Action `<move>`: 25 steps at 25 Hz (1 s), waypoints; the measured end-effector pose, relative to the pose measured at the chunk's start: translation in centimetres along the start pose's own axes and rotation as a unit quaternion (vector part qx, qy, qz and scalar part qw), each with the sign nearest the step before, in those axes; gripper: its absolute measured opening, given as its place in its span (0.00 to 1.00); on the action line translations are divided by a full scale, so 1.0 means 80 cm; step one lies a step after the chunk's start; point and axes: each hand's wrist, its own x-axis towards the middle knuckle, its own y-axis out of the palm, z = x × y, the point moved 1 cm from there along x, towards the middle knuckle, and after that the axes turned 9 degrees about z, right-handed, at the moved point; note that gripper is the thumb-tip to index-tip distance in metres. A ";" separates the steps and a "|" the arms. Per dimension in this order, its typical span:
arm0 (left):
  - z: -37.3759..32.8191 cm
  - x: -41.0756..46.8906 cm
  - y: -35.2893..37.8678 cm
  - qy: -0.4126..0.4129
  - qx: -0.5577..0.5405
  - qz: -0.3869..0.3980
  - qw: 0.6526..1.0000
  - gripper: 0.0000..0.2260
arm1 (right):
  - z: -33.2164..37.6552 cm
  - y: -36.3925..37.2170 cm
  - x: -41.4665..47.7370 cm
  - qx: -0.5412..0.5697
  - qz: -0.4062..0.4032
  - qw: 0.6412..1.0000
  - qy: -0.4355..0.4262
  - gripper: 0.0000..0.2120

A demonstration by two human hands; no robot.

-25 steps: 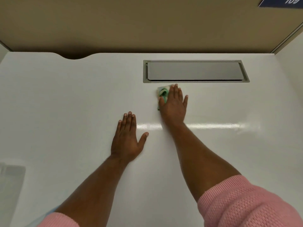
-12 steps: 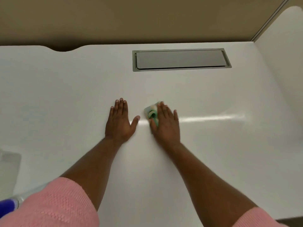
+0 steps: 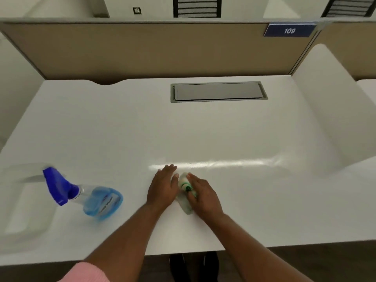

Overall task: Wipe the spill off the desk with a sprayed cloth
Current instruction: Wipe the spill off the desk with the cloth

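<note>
Office or study cubicle: white desk (image 3: 223, 139) with cable hatch (image 3: 218, 92), tan divider (image 3: 142, 49), side panel (image 3: 329, 102), number sign (image 3: 289, 30) reading 109.

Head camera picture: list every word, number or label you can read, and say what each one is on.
"109": white digits on the blue sign fixed to the top of the tan partition, far right.
Label on the spray bottle lying on the desk: print is there, too blurred to read.
Cloth under the right hand: green marking, no readable letters.
</note>
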 end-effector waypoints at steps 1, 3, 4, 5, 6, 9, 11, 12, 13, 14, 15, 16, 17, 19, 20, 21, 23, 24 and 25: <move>-0.007 -0.014 0.003 -0.015 -0.044 0.015 0.999 0.20 | 0.007 -0.014 -0.004 0.073 -0.025 0.996 0.034 0.23; -0.028 -0.029 0.002 -0.044 -0.150 0.036 0.987 0.16 | 0.022 -0.047 -0.004 0.187 -0.093 0.974 0.086 0.11; -0.039 -0.031 -0.001 -0.059 -0.206 0.036 0.976 0.15 | 0.028 -0.063 -0.003 0.239 -0.106 0.959 0.107 0.08; -0.049 -0.030 -0.006 -0.076 -0.257 0.037 0.963 0.15 | 0.030 -0.078 0.001 0.300 -0.099 0.940 0.127 0.06; -0.059 -0.028 -0.013 -0.085 -0.298 0.043 0.950 0.16 | 0.029 -0.093 0.003 0.365 -0.084 0.916 0.146 0.06; -0.080 -0.018 -0.032 -0.058 -0.354 0.111 0.927 0.14 | 0.017 -0.135 0.003 0.532 -0.005 0.822 0.202 0.14; -0.095 -0.013 -0.038 -0.046 -0.329 0.124 0.935 0.12 | 0.013 -0.157 -0.003 0.571 0.039 0.788 0.225 0.17; -0.102 -0.010 -0.039 -0.045 -0.303 0.105 0.946 0.12 | 0.012 -0.165 -0.004 0.578 0.039 0.784 0.223 0.17; -0.109 -0.007 -0.038 -0.046 -0.263 0.077 0.961 0.13 | 0.010 -0.171 -0.004 0.582 0.018 0.785 0.213 0.16; -0.114 -0.004 -0.036 -0.047 -0.220 0.050 0.973 0.14 | 0.010 -0.176 -0.004 0.576 -0.025 0.793 0.196 0.14; -0.118 -0.002 -0.034 -0.049 -0.180 0.032 0.982 0.17 | 0.011 -0.182 -0.004 0.547 -0.084 0.815 0.174 0.12; -0.119 -0.001 -0.032 -0.053 -0.147 0.024 0.987 0.19 | 0.014 -0.186 -0.003 0.498 -0.137 0.844 0.147 0.10; -0.117 -0.001 -0.029 -0.056 -0.119 0.020 0.991 0.21 | 0.017 -0.188 -0.004 0.445 -0.163 0.873 0.116 0.08; -0.105 -0.004 -0.025 -0.053 -0.072 0.014 0.996 0.24 | 0.017 -0.179 -0.007 0.356 -0.136 0.923 0.063 0.09; -0.096 -0.006 -0.022 -0.050 -0.046 0.015 0.998 0.24 | 0.012 -0.167 -0.009 0.315 -0.101 0.942 0.054 0.08; -0.087 -0.007 -0.018 -0.052 -0.019 0.021 0.998 0.25 | 0.004 -0.154 -0.013 0.273 -0.075 0.958 0.055 0.07; -0.066 -0.010 -0.010 -0.061 0.031 0.037 0.997 0.26 | -0.012 -0.133 -0.018 0.179 -0.088 0.977 0.074 0.07; -0.057 -0.012 -0.008 -0.063 0.050 0.038 0.996 0.26 | -0.018 -0.127 -0.019 0.143 -0.115 0.979 0.090 0.09; -0.048 -0.012 -0.006 -0.062 0.066 0.038 0.995 0.27 | -0.022 -0.127 -0.018 0.117 -0.135 0.979 0.101 0.12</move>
